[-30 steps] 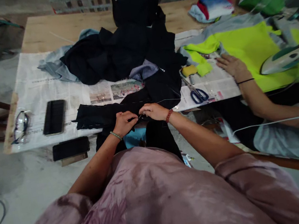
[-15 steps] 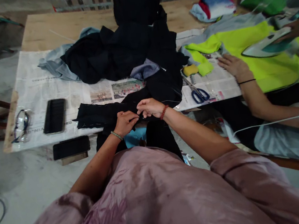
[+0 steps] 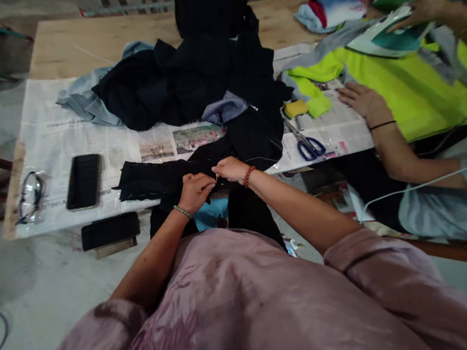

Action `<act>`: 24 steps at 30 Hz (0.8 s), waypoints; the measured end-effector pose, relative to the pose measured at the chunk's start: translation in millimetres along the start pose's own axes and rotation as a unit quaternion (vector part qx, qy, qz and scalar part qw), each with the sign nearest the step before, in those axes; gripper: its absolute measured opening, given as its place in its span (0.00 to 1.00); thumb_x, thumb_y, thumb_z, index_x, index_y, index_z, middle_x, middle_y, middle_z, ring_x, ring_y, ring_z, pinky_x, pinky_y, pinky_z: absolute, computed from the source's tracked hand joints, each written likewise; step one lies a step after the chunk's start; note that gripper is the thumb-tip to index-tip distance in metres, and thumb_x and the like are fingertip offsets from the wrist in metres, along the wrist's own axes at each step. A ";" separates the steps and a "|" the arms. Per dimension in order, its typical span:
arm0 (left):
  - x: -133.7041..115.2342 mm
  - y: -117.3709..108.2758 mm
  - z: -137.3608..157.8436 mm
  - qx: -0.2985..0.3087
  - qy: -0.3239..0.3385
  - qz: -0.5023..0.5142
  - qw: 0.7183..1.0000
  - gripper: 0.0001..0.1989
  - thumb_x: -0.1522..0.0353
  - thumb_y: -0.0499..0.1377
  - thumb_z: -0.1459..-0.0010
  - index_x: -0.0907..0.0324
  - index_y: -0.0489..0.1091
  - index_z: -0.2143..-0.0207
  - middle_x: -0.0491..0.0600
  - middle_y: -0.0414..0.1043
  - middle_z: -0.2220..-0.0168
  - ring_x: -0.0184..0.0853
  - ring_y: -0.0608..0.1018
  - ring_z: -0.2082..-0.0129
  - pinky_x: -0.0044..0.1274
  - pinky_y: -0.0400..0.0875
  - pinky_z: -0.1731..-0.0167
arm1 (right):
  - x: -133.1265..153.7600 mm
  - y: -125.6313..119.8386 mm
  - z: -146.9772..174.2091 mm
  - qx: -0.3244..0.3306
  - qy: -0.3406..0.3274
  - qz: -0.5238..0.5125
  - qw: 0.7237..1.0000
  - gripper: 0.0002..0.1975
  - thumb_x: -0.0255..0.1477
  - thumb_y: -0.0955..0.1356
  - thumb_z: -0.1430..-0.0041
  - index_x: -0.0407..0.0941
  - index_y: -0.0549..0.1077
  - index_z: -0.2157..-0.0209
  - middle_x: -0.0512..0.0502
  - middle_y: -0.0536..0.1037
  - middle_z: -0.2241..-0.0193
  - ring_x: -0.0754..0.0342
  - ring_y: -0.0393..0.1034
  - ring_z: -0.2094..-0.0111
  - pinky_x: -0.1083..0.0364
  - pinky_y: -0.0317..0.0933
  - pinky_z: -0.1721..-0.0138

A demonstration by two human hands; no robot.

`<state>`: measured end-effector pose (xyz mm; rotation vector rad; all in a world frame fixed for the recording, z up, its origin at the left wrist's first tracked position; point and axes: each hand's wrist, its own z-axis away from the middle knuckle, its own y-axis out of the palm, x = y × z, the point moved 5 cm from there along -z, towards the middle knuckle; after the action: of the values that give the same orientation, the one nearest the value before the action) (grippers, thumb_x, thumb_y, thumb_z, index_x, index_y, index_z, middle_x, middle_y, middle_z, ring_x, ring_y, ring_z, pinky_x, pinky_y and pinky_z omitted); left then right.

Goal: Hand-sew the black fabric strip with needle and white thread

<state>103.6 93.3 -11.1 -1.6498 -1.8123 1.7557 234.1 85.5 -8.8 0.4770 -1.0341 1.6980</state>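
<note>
Own hands: 2, i.e. left hand [image 3: 196,192] & right hand [image 3: 231,169], w/ 1 thin needle-like thing [image 3: 216,178]. Co-worker's hands [image 3: 365,103]: also 2. Bracelets: 2, green bracelet [image 3: 183,211] + red bracelet [image 3: 249,176]. Blk wristband [image 3: 382,124]: 1. Phone [image 3: 84,181]: 1, + 1 phone-like slab [image 3: 110,231]. Iron [image 3: 383,38]: 1. Scissors [image 3: 303,139]: 1 pr. Glasses [image 3: 38,184]: 1 pr. Yellow block [image 3: 296,109]: 1. Dark clothes [image 3: 185,80] are overlapping, so no. of pcs. I cannot tell.

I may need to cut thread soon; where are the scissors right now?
In the head view, the scissors lie on the newspaper to the right of the person's right hand, just below the yellow block in the picture.
</note>
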 end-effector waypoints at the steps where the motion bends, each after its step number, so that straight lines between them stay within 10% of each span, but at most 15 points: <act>1: 0.5 0.9 0.3 -0.002 0.002 -0.004 1.000 0.07 0.68 0.54 0.43 0.56 0.72 0.68 0.44 0.76 0.68 0.30 0.74 0.66 0.30 0.54 0.58 | -0.1 0.2 -1.0 -0.004 0.002 0.010 1.000 0.13 0.30 0.62 0.43 0.41 0.64 0.80 0.58 0.53 0.92 0.66 0.44 0.91 0.62 0.38 0.86; 24: -1.2 5.3 -0.5 -0.008 -0.063 -0.005 0.998 0.07 0.68 0.54 0.43 0.55 0.72 0.68 0.45 0.75 0.67 0.32 0.73 0.64 0.30 0.54 0.57 | -8.7 1.1 -4.7 -0.045 -0.077 -0.004 0.996 0.13 0.33 0.62 0.47 0.41 0.64 0.81 0.57 0.59 0.87 0.64 0.50 0.82 0.63 0.46 0.79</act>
<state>107.6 91.3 -14.3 -1.5646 -1.8890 1.8860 237.1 84.3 -18.1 0.5597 -1.2135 1.6181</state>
